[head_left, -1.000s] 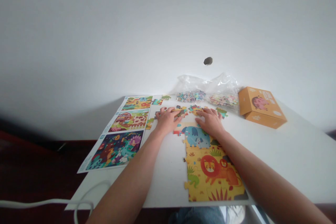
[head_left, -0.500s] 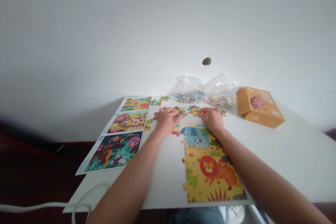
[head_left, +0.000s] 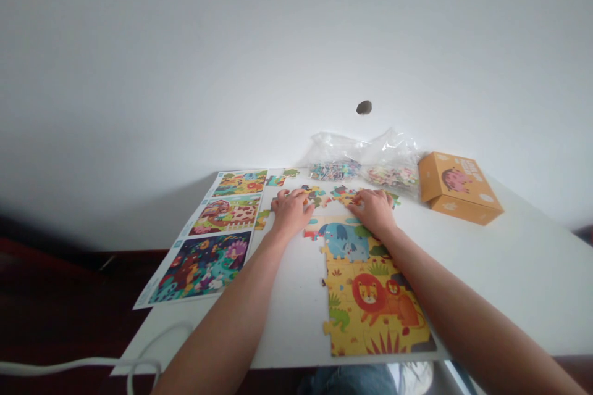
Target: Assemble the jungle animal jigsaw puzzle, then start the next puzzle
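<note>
Head view: my left hand (head_left: 291, 212) and right hand (head_left: 374, 211) lie flat and fairly spread over loose jigsaw pieces (head_left: 322, 196), and I cannot tell whether either holds one. The assembled lion-and-elephant section (head_left: 365, 302) sits just below my right hand, so a careless drag of that palm could knock it apart. My palms hide whatever lies beneath them.
</note>
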Tool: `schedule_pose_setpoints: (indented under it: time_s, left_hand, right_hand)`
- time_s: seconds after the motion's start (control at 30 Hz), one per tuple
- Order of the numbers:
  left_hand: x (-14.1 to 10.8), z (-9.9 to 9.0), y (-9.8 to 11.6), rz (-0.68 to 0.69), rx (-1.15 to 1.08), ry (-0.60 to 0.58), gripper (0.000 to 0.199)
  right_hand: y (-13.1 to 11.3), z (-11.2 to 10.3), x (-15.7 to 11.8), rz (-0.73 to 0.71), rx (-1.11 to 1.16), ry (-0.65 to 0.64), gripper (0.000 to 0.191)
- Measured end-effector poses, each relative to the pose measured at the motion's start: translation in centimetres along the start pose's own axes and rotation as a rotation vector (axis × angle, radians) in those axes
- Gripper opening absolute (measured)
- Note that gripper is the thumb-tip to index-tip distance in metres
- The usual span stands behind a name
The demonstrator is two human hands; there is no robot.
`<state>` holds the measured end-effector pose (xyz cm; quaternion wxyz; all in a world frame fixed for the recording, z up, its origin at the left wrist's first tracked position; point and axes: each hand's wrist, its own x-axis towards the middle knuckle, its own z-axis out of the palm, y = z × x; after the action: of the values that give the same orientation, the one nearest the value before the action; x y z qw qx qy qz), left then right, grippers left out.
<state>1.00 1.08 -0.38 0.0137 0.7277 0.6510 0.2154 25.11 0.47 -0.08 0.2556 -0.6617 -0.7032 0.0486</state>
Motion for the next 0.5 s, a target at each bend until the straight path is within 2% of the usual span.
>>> schedule_pose_setpoints:
  time_s: [0.1,0.5]
  left_hand:
    - [-0.04,-0.05,0.04,0.005,-0.003,-0.004,0.035]
    - [-0.15,-0.26,0.63,0.065,-0.011,-0.004,0.022]
  right_hand:
    - [0.05,0.05,0.01,-0.018,-0.022,0.010,0.015]
    - [-0.15,-0.04,-0.12,0.017,-0.077,-0.008,0.030]
